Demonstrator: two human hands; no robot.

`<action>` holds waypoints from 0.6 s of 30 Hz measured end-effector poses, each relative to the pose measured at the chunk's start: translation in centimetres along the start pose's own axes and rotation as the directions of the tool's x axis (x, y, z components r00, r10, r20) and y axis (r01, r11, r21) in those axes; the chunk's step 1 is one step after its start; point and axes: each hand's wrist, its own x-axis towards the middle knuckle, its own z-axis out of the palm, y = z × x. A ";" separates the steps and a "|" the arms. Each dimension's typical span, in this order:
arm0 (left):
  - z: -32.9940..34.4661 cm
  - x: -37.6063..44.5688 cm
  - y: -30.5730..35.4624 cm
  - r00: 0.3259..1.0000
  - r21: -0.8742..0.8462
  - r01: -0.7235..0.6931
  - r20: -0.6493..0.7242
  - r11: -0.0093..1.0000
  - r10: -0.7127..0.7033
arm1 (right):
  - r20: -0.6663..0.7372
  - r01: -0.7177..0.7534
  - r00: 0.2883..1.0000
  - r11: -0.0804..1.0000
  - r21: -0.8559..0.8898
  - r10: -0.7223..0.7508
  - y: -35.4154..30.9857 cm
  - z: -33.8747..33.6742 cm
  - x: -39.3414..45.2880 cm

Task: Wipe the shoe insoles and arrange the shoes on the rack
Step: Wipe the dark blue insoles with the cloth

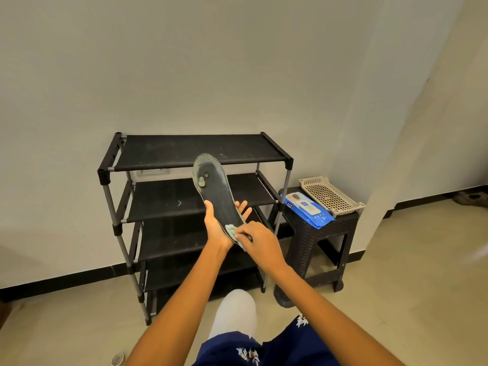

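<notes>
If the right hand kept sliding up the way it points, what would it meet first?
Probably the left hand gripping the insole: the right hand presses a wipe at the heel. Depth is unclear.

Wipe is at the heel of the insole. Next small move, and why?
Probably slide the wipe under the right hand up toward the toe: the insole, held by the left hand, shows pale worn patches there.

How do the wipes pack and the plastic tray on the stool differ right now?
The wipes pack is blue, soft and printed; the tray is beige, rigid and perforated. The wipes pack lies flat toward the stool's front left, while the tray sits toward the back right with its far end overhanging the edge. The tray looks larger. Both rest on the dark stool beside the rack.
</notes>
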 end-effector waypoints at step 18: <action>1.6 -0.7 -0.5 0.999 0.228 0.038 0.021 0.973 -0.044 | -0.214 -0.139 0.967 0.990 0.020 0.140 1.8 -2.1 3.5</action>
